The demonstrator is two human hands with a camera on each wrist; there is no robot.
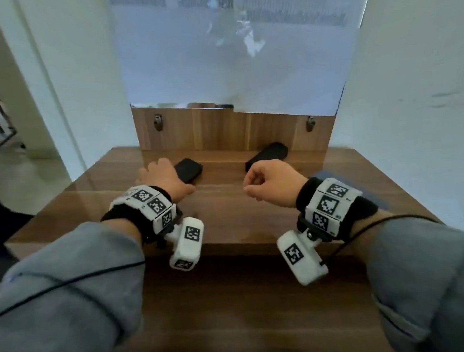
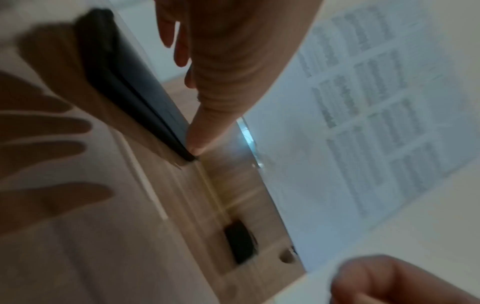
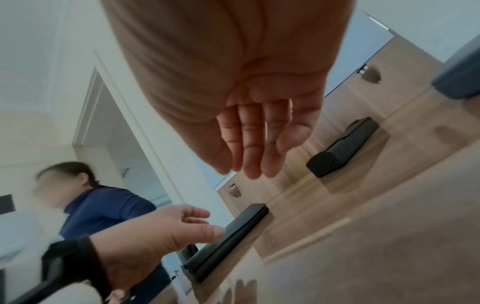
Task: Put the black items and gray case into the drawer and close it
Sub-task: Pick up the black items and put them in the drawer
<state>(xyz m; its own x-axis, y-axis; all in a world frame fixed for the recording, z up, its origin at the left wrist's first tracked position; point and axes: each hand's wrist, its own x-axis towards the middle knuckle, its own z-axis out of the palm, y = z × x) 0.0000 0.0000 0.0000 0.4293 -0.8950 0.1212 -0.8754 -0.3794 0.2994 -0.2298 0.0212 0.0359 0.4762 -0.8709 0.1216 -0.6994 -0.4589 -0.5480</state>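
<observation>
We have two black items on the wooden desk [image 1: 228,220], both lying flat near the back panel [image 1: 222,129]. The flat black case [image 1: 188,169] sits on the left; the longer black pouch [image 1: 267,155] sits well apart from it on the right, just in front of the panel. We cannot pick out a gray case anywhere with certainty, only a dark blue-gray shape at the edge of the right wrist view, too cropped to name.

Our left hand [image 1: 163,179] is over the near end of the flat black case, fingers spread and fairly straight; in the left wrist view the thumb [image 2: 200,133] touches the case's corner, but nothing is clamped on it yet. Our right hand [image 1: 271,182] hovers short of the black pouch, fingers loosely curled, holding nothing.

As for progress, we judge this to be the very start. Both black items are out on the desk, no open drawer shows, and the gray case is unaccounted for. Still to do: lift each item, get the drawer open, load it, shut it.

A person in a dark blue top [image 3: 103,207] stands off to the left.
</observation>
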